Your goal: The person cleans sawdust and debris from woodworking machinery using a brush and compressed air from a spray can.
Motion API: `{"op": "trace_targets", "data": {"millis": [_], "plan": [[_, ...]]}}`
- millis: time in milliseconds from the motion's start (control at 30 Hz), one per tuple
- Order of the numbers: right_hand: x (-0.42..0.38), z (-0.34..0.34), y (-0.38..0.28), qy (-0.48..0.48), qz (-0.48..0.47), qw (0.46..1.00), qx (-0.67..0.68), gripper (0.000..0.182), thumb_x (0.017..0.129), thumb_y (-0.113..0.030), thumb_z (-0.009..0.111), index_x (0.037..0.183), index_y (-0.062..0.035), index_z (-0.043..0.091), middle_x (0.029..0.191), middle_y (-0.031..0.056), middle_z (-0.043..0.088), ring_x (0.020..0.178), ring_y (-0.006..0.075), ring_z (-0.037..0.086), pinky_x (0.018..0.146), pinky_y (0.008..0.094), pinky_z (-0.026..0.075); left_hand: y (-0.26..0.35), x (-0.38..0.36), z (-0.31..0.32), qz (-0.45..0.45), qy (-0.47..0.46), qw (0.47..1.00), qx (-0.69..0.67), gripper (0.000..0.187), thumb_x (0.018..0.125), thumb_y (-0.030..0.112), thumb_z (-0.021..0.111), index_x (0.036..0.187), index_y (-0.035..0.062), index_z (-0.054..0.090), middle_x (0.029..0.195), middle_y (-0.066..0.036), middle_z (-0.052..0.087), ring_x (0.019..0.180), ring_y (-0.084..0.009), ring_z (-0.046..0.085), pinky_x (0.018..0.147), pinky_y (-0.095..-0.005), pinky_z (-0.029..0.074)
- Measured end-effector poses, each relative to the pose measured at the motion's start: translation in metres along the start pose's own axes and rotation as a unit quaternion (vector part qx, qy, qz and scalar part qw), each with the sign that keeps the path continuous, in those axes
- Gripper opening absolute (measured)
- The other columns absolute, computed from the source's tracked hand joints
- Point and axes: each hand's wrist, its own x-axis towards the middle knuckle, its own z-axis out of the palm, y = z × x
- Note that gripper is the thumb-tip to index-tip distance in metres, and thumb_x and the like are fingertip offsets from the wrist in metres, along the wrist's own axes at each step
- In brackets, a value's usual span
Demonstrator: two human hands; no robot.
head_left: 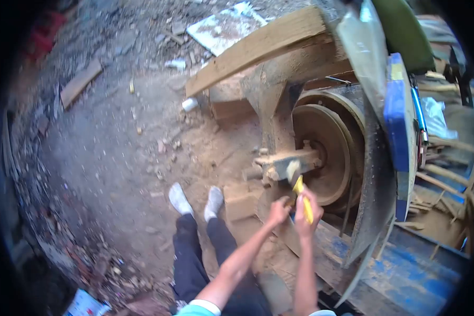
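Note:
My right hand is wrapped around the yellow handle of a brush. Its pale, blurred head touches or hovers just over a dusty bearing housing on a machine shaft. Beside it on the left, my left hand is closed with fingers curled, close below the housing; what it grips, if anything, is hidden. Behind the housing sits a large round pulley wheel, coated in brown dust inside a curved casing.
A wooden plank lies across the machine frame. A metal sheet guard and a blue box-like panel rise at right. Wood offcuts lie beyond. A wooden block sits near my socked feet; debris covers the ground.

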Motion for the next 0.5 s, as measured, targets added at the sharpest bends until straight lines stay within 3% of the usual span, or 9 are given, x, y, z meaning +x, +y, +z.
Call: {"op": "trace_targets", "data": {"millis": [67,133,233,300,333,400,433,467,500], "plan": [[0.069,0.023,0.028,0.061,-0.061,0.995,-0.05,0.019,0.081,-0.007,0.052,0.097,0.0006,0.058,0.092,0.019,0.062,0.082,0.03,0.061,0.07,0.0348,0.047,-0.015,0.01,0.004,0.042,-0.089,0.994,0.048,0.053,0.074,0.014,0.06,0.123,0.001,0.044,0.118,-0.025,0.049,0.113,-0.0357,0.046,0.096,-0.0395,0.037],[0.128,0.056,0.073,0.086,-0.033,0.993,-0.073,0.016,0.08,-0.01,0.054,0.092,-0.0017,0.06,0.083,0.017,0.062,0.073,0.0299,0.061,0.066,0.0357,0.046,-0.001,0.002,-0.012,0.066,-0.072,0.983,0.154,0.055,0.076,0.019,0.06,0.125,0.0017,0.043,0.118,-0.026,0.048,0.113,-0.0375,0.045,0.097,-0.0412,0.036],[0.147,0.1,0.088,-0.08,-0.01,0.997,0.013,0.012,0.079,-0.011,0.055,0.084,-0.0012,0.06,0.076,0.0165,0.061,0.07,0.0312,0.06,0.064,0.0361,0.045,-0.013,-0.005,-0.057,0.007,-0.096,0.982,0.163,0.053,0.078,0.025,0.059,0.123,0.0018,0.044,0.114,-0.026,0.051,0.109,-0.0384,0.048,0.094,-0.0422,0.038],[0.147,0.095,0.054,-0.14,-0.016,0.982,0.125,0.012,0.079,-0.011,0.055,0.08,-0.0004,0.06,0.074,0.0174,0.061,0.069,0.0324,0.06,0.064,0.0363,0.045,-0.045,-0.013,-0.094,-0.029,-0.033,0.991,0.127,0.053,0.079,0.03,0.058,0.121,0.0013,0.046,0.112,-0.026,0.052,0.106,-0.0378,0.05,0.091,-0.0417,0.04],[0.146,0.092,0.035,-0.032,-0.035,0.997,0.059,0.011,0.078,-0.011,0.055,0.08,-0.0009,0.06,0.074,0.0179,0.061,0.071,0.0332,0.06,0.063,0.0367,0.045,-0.054,-0.027,-0.117,-0.056,-0.007,0.989,0.136,0.052,0.079,0.03,0.058,0.121,0.0008,0.046,0.112,-0.026,0.053,0.106,-0.0373,0.05,0.09,-0.0414,0.04],[0.152,0.114,0.076,0.207,-0.03,0.976,-0.064,0.01,0.077,-0.01,0.055,0.08,-0.0015,0.06,0.073,0.0177,0.061,0.071,0.0322,0.061,0.063,0.0366,0.045,-0.086,-0.048,-0.157,-0.078,0.048,0.979,0.183,0.052,0.079,0.03,0.056,0.12,-0.0007,0.046,0.111,-0.025,0.054,0.104,-0.036,0.052,0.089,-0.0406,0.041],[0.147,0.119,0.099,0.078,0.025,0.996,-0.028,0.01,0.077,-0.01,0.055,0.08,-0.0023,0.061,0.074,0.018,0.061,0.07,0.0323,0.061,0.063,0.0371,0.045,-0.073,-0.066,-0.176,-0.093,0.07,0.979,0.167,0.05,0.079,0.03,0.055,0.119,-0.0003,0.047,0.111,-0.024,0.054,0.105,-0.0353,0.052,0.089,-0.0399,0.041],[0.145,0.114,0.097,-0.006,-0.077,0.995,-0.067,0.009,0.076,-0.009,0.055,0.079,-0.0027,0.061,0.073,0.0186,0.061,0.069,0.0329,0.061,0.062,0.037,0.045,-0.075,-0.078,-0.194,-0.115,0.068,0.978,0.163,0.049,0.08,0.029,0.055,0.119,0.0002,0.048,0.111,-0.024,0.055,0.105,-0.0352,0.053,0.089,-0.0396,0.041],[0.144,0.102,0.094,-0.034,0.002,0.999,0.035,0.009,0.076,-0.009,0.055,0.079,-0.0025,0.061,0.074,0.0186,0.061,0.07,0.0339,0.06,0.063,0.0372,0.045,-0.08,-0.095,-0.208,-0.142,0.066,0.975,0.155,0.047,0.08,0.028,0.055,0.118,0.0007,0.049,0.111,-0.024,0.055,0.105,-0.0351,0.053,0.089,-0.0394,0.042]]}}
